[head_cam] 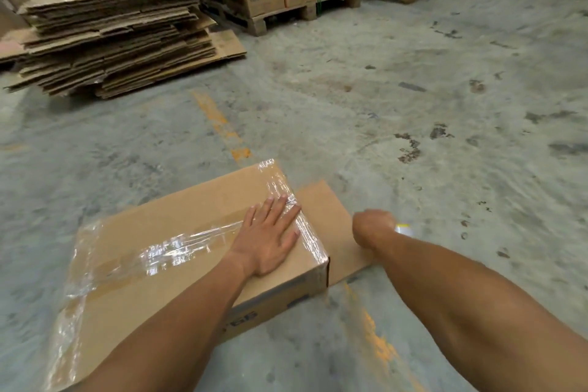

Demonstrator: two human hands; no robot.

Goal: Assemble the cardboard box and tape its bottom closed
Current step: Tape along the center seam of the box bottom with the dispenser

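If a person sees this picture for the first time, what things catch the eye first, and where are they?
First the cardboard box low in the centre, on the concrete floor, with shiny clear tape along its top seam and edges. The left hand lies flat on it, while the right hand is a fist beside it over a flap. At upper left stands a tall stack of flattened cartons.

A stained grey concrete floor (413, 89) with worn orange painted lines (219, 124) spreads ahead. Far beyond the hands, a stack of flattened brown cardboard sheets (117, 32) lies left. Printed cartons on wooden pallets (286, 14) stand further back.
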